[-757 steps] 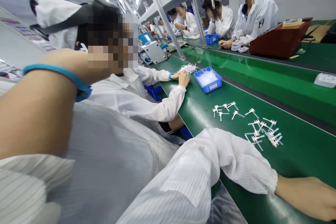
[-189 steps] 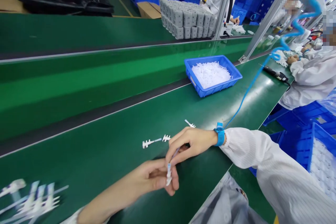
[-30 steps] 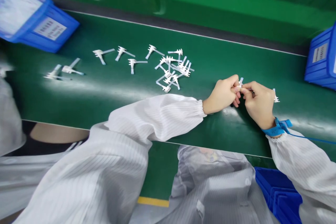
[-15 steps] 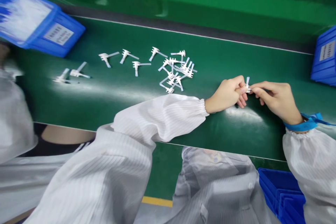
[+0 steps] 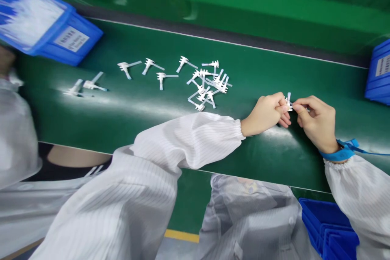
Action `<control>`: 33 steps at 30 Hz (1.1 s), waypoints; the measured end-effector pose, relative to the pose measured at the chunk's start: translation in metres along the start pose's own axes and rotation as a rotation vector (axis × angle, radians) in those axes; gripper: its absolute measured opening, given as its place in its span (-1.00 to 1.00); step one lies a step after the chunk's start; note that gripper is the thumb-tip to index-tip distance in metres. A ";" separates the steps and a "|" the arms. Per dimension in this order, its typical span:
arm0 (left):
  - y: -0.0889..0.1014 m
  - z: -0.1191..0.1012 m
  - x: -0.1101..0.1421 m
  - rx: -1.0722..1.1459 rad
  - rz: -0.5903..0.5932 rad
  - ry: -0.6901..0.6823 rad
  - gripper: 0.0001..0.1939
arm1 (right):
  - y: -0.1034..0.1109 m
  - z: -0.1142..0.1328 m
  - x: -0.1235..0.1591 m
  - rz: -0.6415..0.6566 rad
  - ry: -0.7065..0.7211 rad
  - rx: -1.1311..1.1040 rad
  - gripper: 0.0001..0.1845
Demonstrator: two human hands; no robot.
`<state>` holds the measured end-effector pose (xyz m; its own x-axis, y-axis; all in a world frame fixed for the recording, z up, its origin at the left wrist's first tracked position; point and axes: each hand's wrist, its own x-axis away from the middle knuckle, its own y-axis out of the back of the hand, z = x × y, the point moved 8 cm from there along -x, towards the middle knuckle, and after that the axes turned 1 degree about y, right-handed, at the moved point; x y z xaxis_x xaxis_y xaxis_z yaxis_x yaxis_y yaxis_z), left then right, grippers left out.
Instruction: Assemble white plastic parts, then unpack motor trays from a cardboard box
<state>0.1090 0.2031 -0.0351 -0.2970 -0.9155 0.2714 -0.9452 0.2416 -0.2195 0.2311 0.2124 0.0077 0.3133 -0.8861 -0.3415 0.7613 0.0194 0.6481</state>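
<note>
Clamped tight, from what the head view shows: left hand (image 5: pixel 267 111) has a little white part (image 5: pixel 289 100) between thumb and fingers, with one pale tube end poking up. Right hand (image 5: pixel 318 121) comes in from the other side, thumb and forefinger meeting right beside the part. Can't tell if they're actually closed on it or on some thin bit of it, since the fingertips cover that spot. Most of the part's body is hidden by the left fingers too.

Loads of loose parts (image 5: pixel 199 107) lie left of the hands, some spread out, some in a messy heap where I can't separate one from the next. Blue tub (image 5: pixel 65 44) at upper left has white bits in it, but it's cut off by the edge and its label is a blur. Another tub (image 5: pixel 378 77) is chopped off at the right, insides not visible. Blue wristband (image 5: pixel 336 154) on the right wrist, cord running out of frame.

Table (image 5: pixel 146 130) is smooth dark green with shiny glare streaks, and a brighter green panel (image 5: pixel 231 12) runs along behind it. Below it there's green floor (image 5: pixel 190 199) with a yellow line (image 5: pixel 182 235), plus blue crates (image 5: pixel 324 213) half tucked behind the right sleeve (image 5: pixel 362 195). Co-worker's sleeve (image 5: pixel 18 134) shows at far left, rest of them mostly out of shot.
</note>
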 end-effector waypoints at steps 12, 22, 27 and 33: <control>0.003 0.001 0.005 -0.046 -0.058 -0.029 -0.73 | -0.010 0.002 0.005 -0.027 -0.040 -0.053 -0.84; 0.004 0.000 0.004 -0.024 -0.063 -0.052 -0.73 | -0.013 -0.005 0.007 -0.014 -0.130 -0.121 -0.87; 0.004 0.000 0.005 -0.053 -0.073 -0.069 -0.73 | -0.014 0.000 0.007 -0.024 -0.094 -0.107 -0.88; 0.005 -0.002 0.005 -0.096 -0.097 -0.084 -0.72 | -0.012 0.016 0.005 -0.081 0.035 0.053 -0.84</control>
<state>0.1024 0.2003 -0.0334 -0.1955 -0.9586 0.2069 -0.9786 0.1770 -0.1046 0.2147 0.2004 0.0088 0.2722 -0.8671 -0.4172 0.7540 -0.0771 0.6523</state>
